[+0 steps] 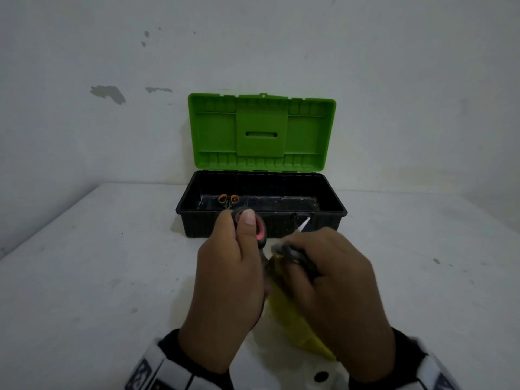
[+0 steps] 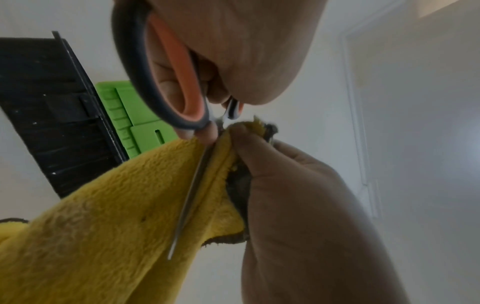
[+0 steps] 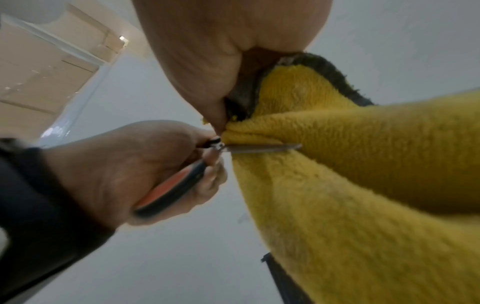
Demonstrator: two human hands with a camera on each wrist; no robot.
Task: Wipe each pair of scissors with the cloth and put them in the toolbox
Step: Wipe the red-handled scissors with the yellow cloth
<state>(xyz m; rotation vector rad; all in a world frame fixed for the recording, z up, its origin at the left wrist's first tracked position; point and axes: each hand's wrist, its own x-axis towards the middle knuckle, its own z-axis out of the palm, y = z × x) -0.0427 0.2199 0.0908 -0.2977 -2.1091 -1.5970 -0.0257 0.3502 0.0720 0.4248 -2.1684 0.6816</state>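
My left hand (image 1: pixel 239 237) grips the black, orange-lined handle of a pair of scissors (image 1: pixel 261 230) in front of the toolbox. My right hand (image 1: pixel 302 263) pinches a yellow cloth (image 1: pixel 292 313) folded around the blades. Past the knuckles the blade tip (image 1: pixel 305 223) sticks out. In the left wrist view one bare blade (image 2: pixel 192 193) lies in a fold of the cloth (image 2: pixel 103 236). The right wrist view has the blade (image 3: pixel 259 148) entering the cloth (image 3: pixel 363 185). A black toolbox (image 1: pixel 332 213) stands open with its green lid (image 1: pixel 261 130) upright. Inside at the left lies another pair of scissors (image 1: pixel 228 199) with orange handles.
The white table (image 1: pixel 84 277) runs back to a white wall behind the toolbox. The cloth's loose end hangs down toward the table edge near my body. Dark sleeves with white cuffs show at the bottom of the head view.
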